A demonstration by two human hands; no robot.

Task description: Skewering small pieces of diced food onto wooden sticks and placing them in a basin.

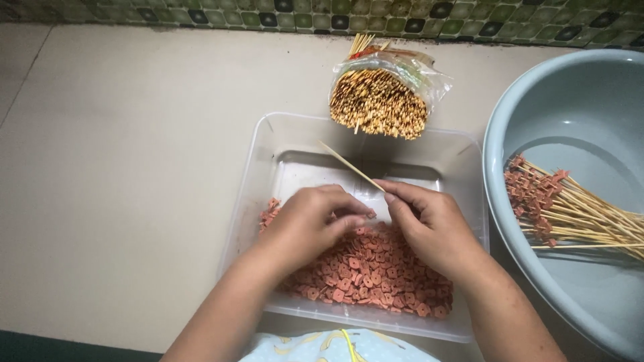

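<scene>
- The right hand [433, 224] pinches a thin bamboo stick [350, 165] between thumb and fingertips, gripping its near end; the stick slants up and away to the left, over the bare part of the tray.
- The left hand [312, 224] is curled closed just beside it, fingertips bunched on the small reddish pieces; what exactly it has pinched I cannot tell.
- Both hands hover over a heap of reddish sausage slices [372, 275], filling the near half of a clear plastic tray [469, 161].
- Beyond the tray's far edge lies a plastic bag of unused sticks [379, 100], their ends facing us.
- To the right, a pale blue basin [570, 281] holds finished skewers [570, 211], the red pieces threaded at their left ends.
- Everything rests on a beige counter [134, 167] with a green tiled wall [201, 13] behind.
</scene>
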